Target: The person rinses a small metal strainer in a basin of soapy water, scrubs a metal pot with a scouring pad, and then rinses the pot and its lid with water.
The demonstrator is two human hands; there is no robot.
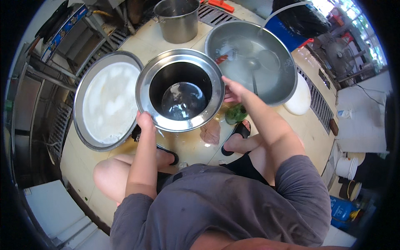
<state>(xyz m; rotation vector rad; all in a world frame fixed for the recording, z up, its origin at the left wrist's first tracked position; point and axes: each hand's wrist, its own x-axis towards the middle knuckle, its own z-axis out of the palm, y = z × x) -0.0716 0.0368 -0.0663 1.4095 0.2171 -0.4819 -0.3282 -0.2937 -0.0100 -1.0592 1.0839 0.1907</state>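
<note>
Both my hands hold a wide-rimmed stainless steel pot (180, 123) with a dark inside and a shiny wet bottom. My left hand (145, 121) grips its lower left rim, with fingers partly hidden beneath. My right hand (232, 90) holds the rim's right side. To the left is a large metal basin (80, 125) full of white, foamy liquid. At the upper right, a second large metal basin (289, 90) holds cloudy water, a ladle (254, 78) and a round, submerged thing. A green mesh scrubber (236, 114) and a pinkish cloth or bag (211, 131) lie on the wet floor below the pot.
A tall metal stockpot (180, 29) stands behind. A hose (281, 11) reaches over the right basin, near a blue container (282, 34). A white round lid or board (298, 97) lies beside that basin. Floor drain grates (315, 100) run along the right; metal racks (53, 75) stand left.
</note>
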